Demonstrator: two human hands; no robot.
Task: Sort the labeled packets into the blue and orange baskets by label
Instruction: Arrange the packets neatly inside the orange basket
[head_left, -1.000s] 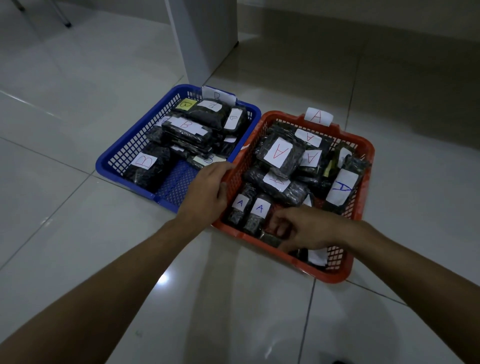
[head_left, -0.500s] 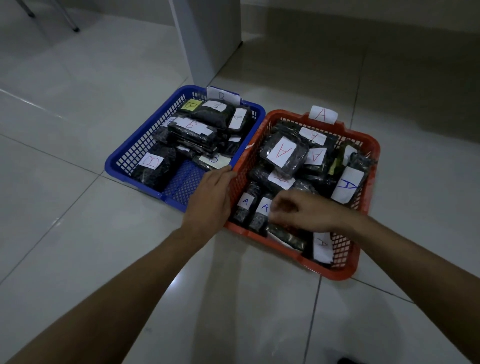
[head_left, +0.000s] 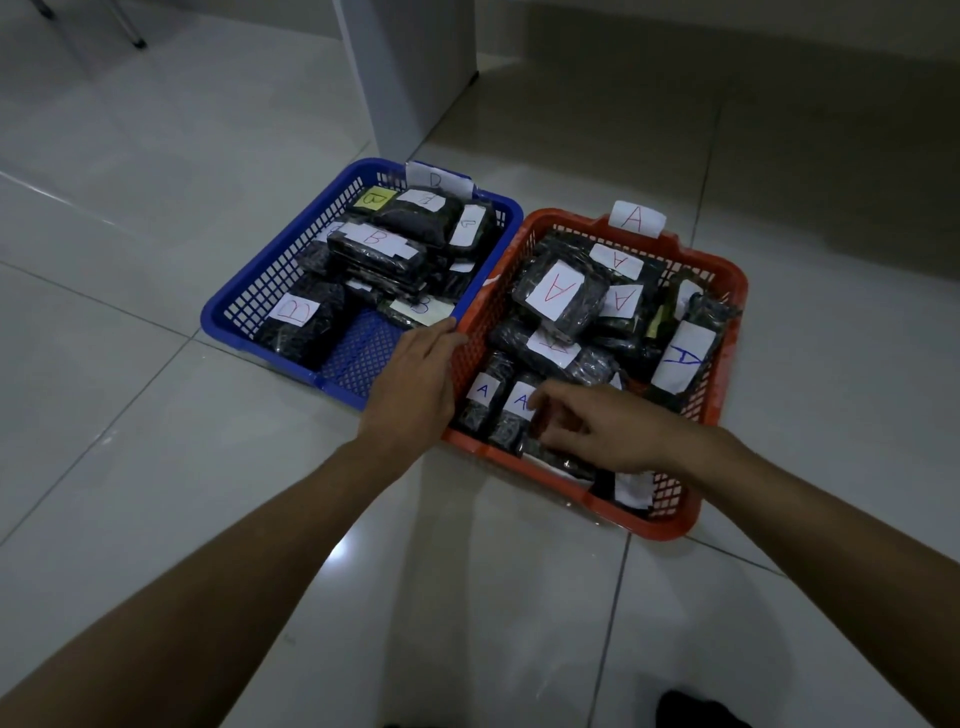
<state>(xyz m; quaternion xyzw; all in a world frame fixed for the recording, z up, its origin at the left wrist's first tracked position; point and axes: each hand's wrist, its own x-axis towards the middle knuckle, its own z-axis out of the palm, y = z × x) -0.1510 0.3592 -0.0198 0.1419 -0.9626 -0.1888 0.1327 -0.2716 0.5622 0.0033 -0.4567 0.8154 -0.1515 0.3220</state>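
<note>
The blue basket (head_left: 223, 325) on the left holds several black packets with white B labels (head_left: 371, 236). To its right, touching it, the orange basket (head_left: 740, 291) holds several black packets labelled A (head_left: 558, 291). My left hand (head_left: 415, 384) rests with straight fingers against the orange basket's left wall, near the front corner. My right hand (head_left: 597, 426) hovers over the orange basket's front part, fingers loosely curled and holding nothing, right beside a small packet marked A (head_left: 519, 402). Another packet with a white label (head_left: 631, 488) lies in the front right corner, partly hidden by my wrist.
Both baskets stand on a glossy tiled floor (head_left: 156, 441). A white cabinet or pillar (head_left: 410, 67) rises just behind the blue basket. A metal chair leg (head_left: 130, 36) shows at the top left. A dark shoe (head_left: 696, 709) is at the bottom edge.
My right hand has drawn back from the orange basket's front right corner toward the small A packets, leaving a labelled packet lying there. My left hand stays on the basket's wall.
</note>
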